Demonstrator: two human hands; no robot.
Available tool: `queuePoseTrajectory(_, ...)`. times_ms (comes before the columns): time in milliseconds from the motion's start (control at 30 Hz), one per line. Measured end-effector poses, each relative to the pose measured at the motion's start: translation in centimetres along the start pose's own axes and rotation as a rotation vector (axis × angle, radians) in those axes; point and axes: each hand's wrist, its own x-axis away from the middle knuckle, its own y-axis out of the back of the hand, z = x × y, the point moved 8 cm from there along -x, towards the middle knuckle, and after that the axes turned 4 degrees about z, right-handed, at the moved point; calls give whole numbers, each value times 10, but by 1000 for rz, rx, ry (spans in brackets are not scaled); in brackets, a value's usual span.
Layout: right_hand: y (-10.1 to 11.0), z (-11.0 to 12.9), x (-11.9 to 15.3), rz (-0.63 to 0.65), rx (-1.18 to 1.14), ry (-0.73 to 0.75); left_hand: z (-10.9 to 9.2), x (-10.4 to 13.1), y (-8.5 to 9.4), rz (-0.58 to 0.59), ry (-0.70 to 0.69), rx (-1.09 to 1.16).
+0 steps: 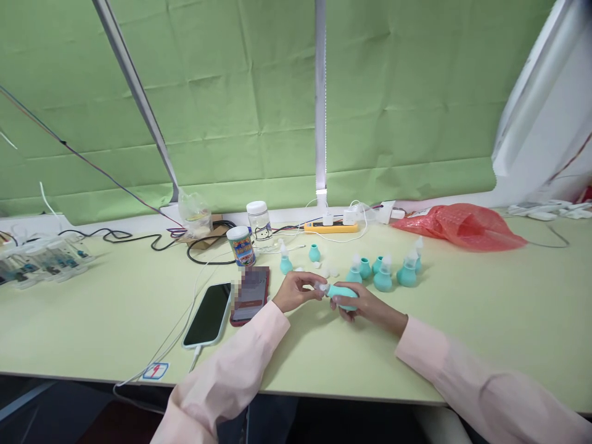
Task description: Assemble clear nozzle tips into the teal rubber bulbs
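My right hand point(358, 302) is wrapped round a teal squeeze bulb point(343, 297) that lies on its side, neck pointing left. At that neck, the fingers of my left hand point(298, 290) pinch a small clear nozzle piece point(321, 287); whether it is fully seated I cannot tell. Just beyond my hands stand several teal bulbs with clear tips, among them one bulb point(383, 277) and another bulb point(407, 272). A bulb without a tip point(314, 253) stands farther back. Small whitish caps point(329, 271) lie beyond my left hand.
Left of my hands lie a white-edged phone point(208, 316) on a charging cable and a red-cased phone point(250, 296). Behind them stand a colourful can point(241, 246) and a clear jar point(259, 225). A yellow power strip point(332, 228) and a red plastic bag point(462, 227) lie along the back.
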Motion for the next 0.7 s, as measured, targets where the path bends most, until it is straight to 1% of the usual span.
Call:
queuePoseTrajectory(67,5,4,0,-85,50,34,1,0,1,-5,0,-17)
queuePoseTrajectory(133,6,6,1,-113,102,51,2,0,0,0,9,-27)
queuePoseTrajectory(233,6,7,1,-111,147,81,4,0,0,-1,14,-38)
queuePoseTrajectory(333,5,8,2,-82,120,116,2,1,0,-17,10,-38)
queuePoseTrajectory(400,5,6,1,-72,92,109,1,1,0,-17,13,-41)
queuePoseTrajectory(567,8,2,-1,-114,74,63,0,1,-2,1,10,-53)
queuePoseTrajectory(700,10,2,-1,-110,22,87,-2,1,-1,0,-18,-76)
